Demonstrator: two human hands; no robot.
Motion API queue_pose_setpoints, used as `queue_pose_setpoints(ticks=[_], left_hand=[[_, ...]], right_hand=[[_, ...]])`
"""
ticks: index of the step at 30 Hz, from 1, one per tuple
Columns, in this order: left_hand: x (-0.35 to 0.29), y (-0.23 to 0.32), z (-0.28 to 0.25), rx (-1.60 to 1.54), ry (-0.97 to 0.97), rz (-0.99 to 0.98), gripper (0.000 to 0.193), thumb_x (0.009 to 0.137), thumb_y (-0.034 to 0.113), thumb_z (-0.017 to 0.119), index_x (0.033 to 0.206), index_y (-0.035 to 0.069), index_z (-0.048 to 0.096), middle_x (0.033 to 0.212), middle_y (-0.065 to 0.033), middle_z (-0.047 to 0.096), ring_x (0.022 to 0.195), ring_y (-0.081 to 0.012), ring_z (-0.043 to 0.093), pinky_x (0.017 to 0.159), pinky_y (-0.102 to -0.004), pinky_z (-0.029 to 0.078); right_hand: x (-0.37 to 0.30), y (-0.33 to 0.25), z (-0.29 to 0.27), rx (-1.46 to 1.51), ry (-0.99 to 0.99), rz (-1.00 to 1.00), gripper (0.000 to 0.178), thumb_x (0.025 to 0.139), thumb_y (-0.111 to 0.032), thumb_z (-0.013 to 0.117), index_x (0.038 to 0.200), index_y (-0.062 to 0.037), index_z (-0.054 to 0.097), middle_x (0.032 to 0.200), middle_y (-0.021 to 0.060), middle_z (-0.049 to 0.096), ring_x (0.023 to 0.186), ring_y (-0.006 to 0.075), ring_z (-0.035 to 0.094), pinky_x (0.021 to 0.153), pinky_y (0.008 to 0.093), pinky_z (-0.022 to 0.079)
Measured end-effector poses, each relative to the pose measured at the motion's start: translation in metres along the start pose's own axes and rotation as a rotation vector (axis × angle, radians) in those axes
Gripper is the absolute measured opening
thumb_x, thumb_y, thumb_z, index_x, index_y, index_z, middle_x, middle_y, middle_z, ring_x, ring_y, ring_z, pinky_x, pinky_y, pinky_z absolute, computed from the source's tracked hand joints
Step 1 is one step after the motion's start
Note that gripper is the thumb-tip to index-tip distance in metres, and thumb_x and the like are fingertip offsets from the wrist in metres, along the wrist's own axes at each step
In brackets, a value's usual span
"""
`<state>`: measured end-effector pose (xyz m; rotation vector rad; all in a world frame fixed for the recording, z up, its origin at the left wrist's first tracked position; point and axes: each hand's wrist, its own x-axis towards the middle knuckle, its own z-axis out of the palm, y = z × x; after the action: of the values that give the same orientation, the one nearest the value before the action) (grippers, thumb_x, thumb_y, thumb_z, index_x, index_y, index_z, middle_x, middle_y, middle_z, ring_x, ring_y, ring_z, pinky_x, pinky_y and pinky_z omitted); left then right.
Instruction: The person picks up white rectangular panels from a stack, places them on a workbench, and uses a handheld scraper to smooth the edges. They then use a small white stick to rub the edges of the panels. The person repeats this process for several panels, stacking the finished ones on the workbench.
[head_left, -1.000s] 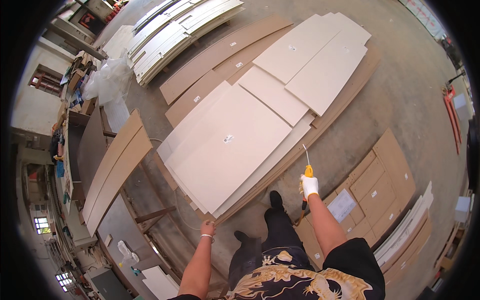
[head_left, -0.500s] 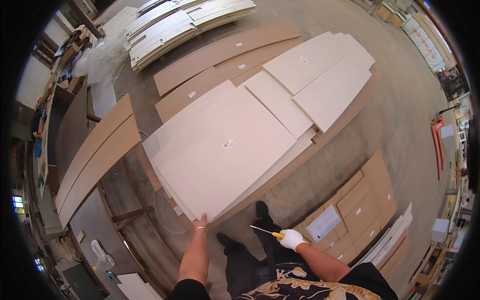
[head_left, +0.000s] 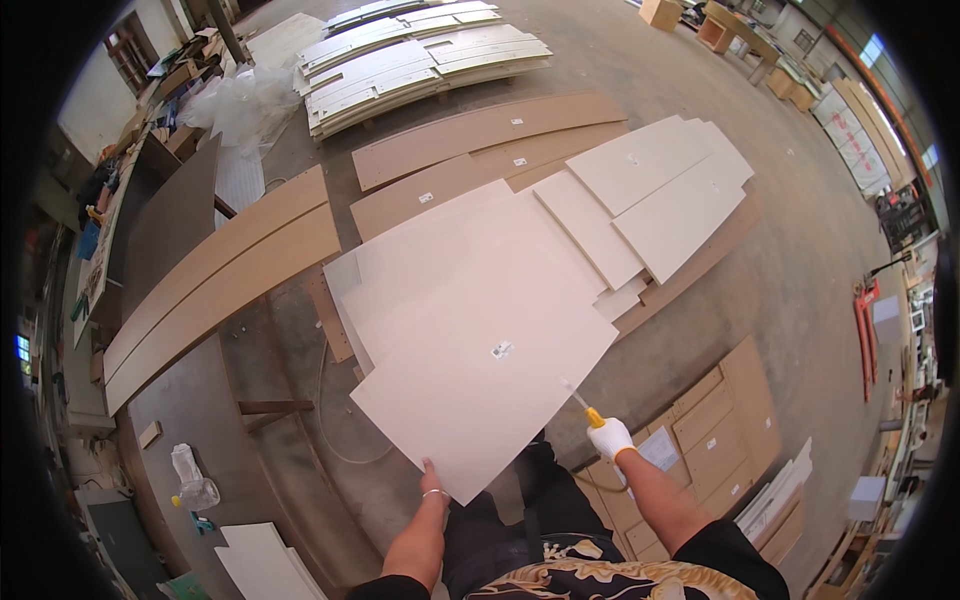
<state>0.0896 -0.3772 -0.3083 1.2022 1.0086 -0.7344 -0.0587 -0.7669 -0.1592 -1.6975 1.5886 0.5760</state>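
A large off-white panel with a small printed label juts out toward me, askew over the stack of pale boards. My bare left hand, with a bracelet at the wrist, is closed on the panel's near edge, thumb on top and fingers hidden beneath. In a white glove, my right hand grips the yellow handle of a screwdriver. Its thin shaft points up and left, and the tip overlaps the panel's right edge; whether it touches, I cannot tell.
Several narrower white boards lie at the stack's far end. Brown boards lie beyond, with more brown panels at right. Long tan planks and a dark tabletop flank the left. A red pallet jack stands far right.
The labelled panel has slid toward me and rotated on the stack, my left hand still on its edge. My right hand has risen with the screwdriver toward the panel's right edge.
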Motion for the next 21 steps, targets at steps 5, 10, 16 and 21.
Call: queue_pose_setpoints(ticks=[5, 10, 16, 21], left_hand=[[-0.069, 0.08, -0.011, 0.287, 0.253, 0.285, 0.074, 0.101, 0.056, 0.059, 0.121, -0.014, 0.062, 0.113, -0.0234, 0.071, 0.106, -0.0322, 0.069, 0.092, -0.0483, 0.055], [-0.108, 0.112, -0.039, 0.39, 0.502, 0.503, 0.076, 0.101, 0.057, 0.057, 0.114, -0.018, 0.065, 0.11, -0.0298, 0.072, 0.104, -0.0399, 0.068, 0.093, -0.0475, 0.052], [-0.141, 0.099, -0.084, 0.511, 0.605, 0.36, 0.087, 0.098, 0.062, 0.057, 0.125, -0.021, 0.06, 0.126, -0.0374, 0.065, 0.116, -0.0471, 0.064, 0.101, -0.0474, 0.049], [-0.173, 0.08, -0.072, 0.365, 0.615, 0.19, 0.093, 0.094, 0.064, 0.062, 0.139, -0.016, 0.052, 0.146, -0.0311, 0.054, 0.134, -0.0395, 0.056, 0.111, -0.0446, 0.044]], right_hand=[[-0.037, 0.011, -0.03, -0.095, 0.27, -0.088, 0.036, 0.087, -0.036, 0.062, 0.104, -0.0092, 0.079, 0.108, 0.0218, 0.074, 0.104, 0.0396, 0.071, 0.092, 0.0456, 0.056], [-0.06, 0.03, 0.025, -0.747, -0.296, -0.54, 0.037, 0.086, -0.034, 0.062, 0.106, -0.0087, 0.079, 0.11, 0.0223, 0.074, 0.106, 0.0394, 0.071, 0.092, 0.046, 0.056], [-0.016, 0.045, 0.036, -0.105, -0.246, -0.25, 0.03, 0.086, -0.036, 0.063, 0.097, -0.012, 0.078, 0.101, 0.0184, 0.076, 0.098, 0.039, 0.072, 0.086, 0.0486, 0.056], [0.011, 0.036, 0.005, -0.768, -0.334, -0.972, 0.033, 0.084, -0.04, 0.066, 0.101, -0.0141, 0.076, 0.103, 0.0175, 0.075, 0.1, 0.039, 0.071, 0.086, 0.0481, 0.056]])
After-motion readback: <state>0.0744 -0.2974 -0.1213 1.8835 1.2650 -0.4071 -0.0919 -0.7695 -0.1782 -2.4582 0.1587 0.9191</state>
